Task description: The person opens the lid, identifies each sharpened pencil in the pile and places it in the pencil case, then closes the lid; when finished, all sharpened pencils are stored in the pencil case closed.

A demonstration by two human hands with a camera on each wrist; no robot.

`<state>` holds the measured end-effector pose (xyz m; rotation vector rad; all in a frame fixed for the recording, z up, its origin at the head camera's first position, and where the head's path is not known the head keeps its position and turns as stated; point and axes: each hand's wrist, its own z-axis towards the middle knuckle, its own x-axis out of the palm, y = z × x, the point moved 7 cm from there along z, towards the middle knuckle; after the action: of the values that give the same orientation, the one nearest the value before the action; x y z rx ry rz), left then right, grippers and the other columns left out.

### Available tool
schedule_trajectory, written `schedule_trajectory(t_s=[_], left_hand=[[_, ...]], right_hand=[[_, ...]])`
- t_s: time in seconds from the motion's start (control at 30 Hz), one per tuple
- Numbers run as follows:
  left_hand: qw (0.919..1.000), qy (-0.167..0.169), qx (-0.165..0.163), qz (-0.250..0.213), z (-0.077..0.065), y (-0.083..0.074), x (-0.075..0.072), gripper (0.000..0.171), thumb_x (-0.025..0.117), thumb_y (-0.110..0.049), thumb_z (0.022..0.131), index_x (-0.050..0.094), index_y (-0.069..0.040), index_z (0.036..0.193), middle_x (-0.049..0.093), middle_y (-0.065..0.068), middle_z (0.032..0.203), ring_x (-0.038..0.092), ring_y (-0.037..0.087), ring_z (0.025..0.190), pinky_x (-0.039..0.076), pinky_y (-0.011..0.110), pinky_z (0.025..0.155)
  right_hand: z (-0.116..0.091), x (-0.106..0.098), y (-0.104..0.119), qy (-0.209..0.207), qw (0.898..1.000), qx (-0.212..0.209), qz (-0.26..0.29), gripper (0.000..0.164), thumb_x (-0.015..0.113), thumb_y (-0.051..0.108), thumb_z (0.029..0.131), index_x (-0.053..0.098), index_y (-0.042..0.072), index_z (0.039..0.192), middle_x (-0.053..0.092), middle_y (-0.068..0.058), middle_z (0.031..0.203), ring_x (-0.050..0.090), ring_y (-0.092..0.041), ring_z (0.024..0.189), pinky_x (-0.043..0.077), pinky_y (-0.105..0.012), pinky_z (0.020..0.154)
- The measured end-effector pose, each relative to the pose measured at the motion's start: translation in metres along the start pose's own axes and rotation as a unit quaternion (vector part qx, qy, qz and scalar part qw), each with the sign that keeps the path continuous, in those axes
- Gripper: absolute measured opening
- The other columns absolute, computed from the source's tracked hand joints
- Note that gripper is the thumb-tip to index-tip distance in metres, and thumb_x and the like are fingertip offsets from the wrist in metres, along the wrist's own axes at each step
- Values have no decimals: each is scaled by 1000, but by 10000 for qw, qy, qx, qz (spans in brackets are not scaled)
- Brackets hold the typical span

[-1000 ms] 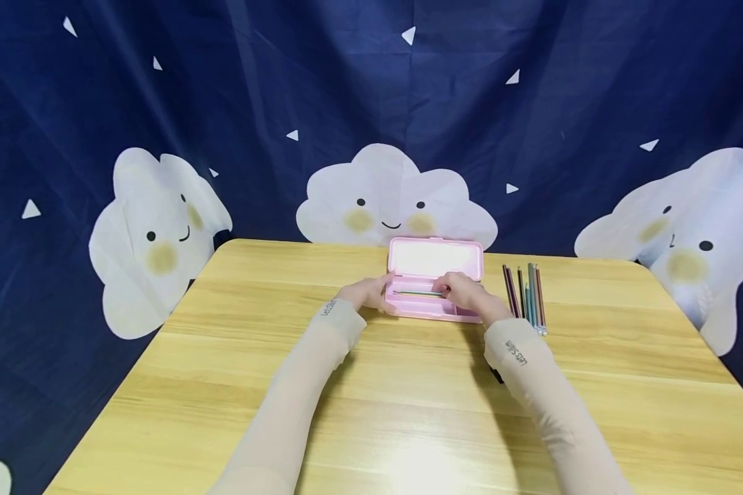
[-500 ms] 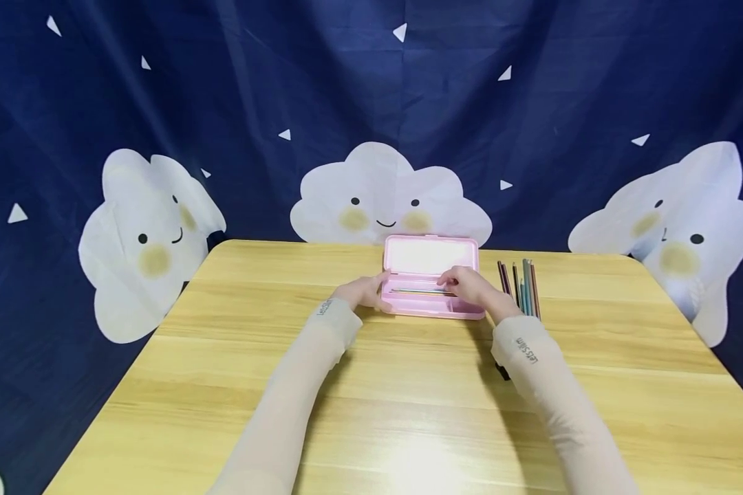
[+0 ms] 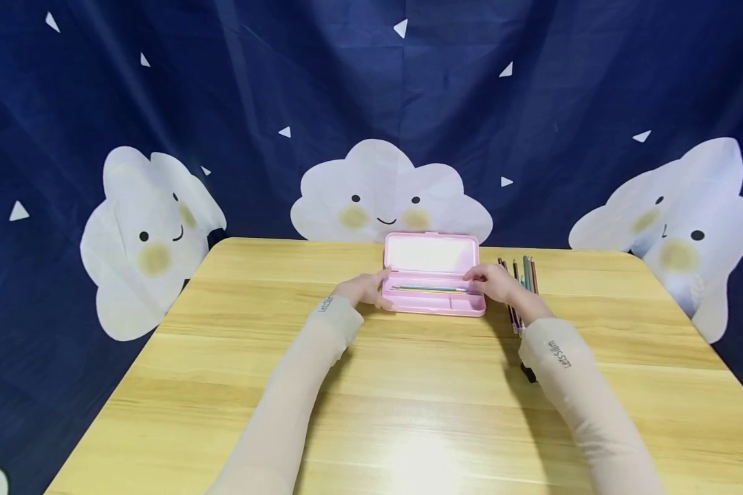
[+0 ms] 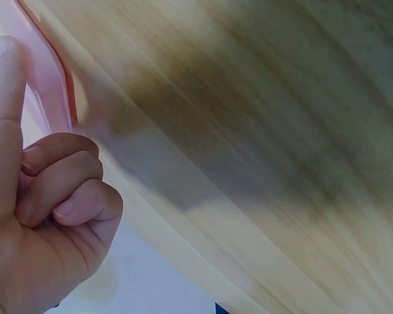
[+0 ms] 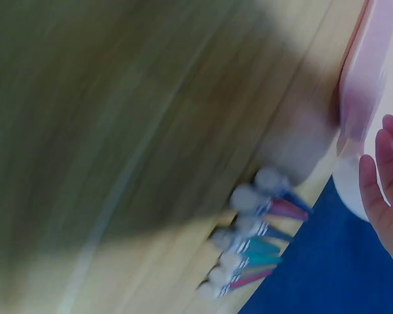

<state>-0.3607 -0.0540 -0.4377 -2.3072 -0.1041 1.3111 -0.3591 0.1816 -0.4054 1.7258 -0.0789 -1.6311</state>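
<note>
A pink pencil case (image 3: 430, 308) lies with its lid raised near the table's back edge. My left hand (image 3: 364, 289) holds its left end; in the left wrist view one finger (image 4: 10, 82) lies straight along the pink wall while the other fingers are curled. Inside the case lie striped pencils (image 3: 430, 289), close together, in the long compartment. My right hand (image 3: 497, 282) is over the case's right end, with nothing seen in its fingers. In the right wrist view its fingers (image 5: 385, 160) are loosely bent, partly cut off by the frame.
Several pencils (image 3: 527, 271) with white erasers lie right of the case, partly hidden by my right arm. In the right wrist view their eraser ends (image 5: 245, 196) are blurred. A dark curtain (image 3: 371, 82) with cloud faces hangs behind the wooden table (image 3: 371, 412).
My right hand has drawn back to the right from over the pencils inside the case, and its fingers have loosened. The left hand stays on the case's left end.
</note>
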Motion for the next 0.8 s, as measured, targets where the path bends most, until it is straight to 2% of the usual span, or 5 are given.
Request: schedule_trajectory(t_s=[0.23,0.37,0.43,0.67,0.8], left_hand=[[10000,7,-15,-72,0,-1,0,101,71,-43,76,3,-24,148,67,8,102,30,22,133,19,37,112],[9998,-46,-32,-182,-1,-1,-1,102,72,-42,75,3,-24,148,46,10,137,27,24,134,18,38,112],[9998,-61,-31,-198,0,-1,-1,102,72,-41,74,3,-25,148,33,9,146,26,24,135,18,38,112],[9999,-56,-40,-148,1,-1,0,101,72,-41,75,4,-25,148,33,9,146,27,23,134,19,37,112],[9999,-43,-39,-143,1,-1,1,101,72,-41,75,4,-25,148,57,10,124,34,21,129,20,37,112]], right_hand=[[-13,-14,-16,-162,9998,87,-16,18,54,-4,86,64,-10,99,63,-23,94,54,-27,80,48,-39,72],[-20,-22,-22,-268,9995,180,-29,17,55,-3,86,63,-10,100,63,-23,94,55,-28,82,48,-40,74],[-24,-25,-24,-303,9993,203,-58,17,55,-3,86,62,-10,99,63,-24,95,56,-31,85,48,-43,77],[-38,-33,-38,-258,9988,394,105,20,53,-3,87,60,-14,103,61,-29,100,56,-33,88,48,-46,79],[-46,-36,-48,-273,9982,539,43,21,53,-2,87,60,-13,104,61,-29,100,56,-34,88,48,-46,79]])
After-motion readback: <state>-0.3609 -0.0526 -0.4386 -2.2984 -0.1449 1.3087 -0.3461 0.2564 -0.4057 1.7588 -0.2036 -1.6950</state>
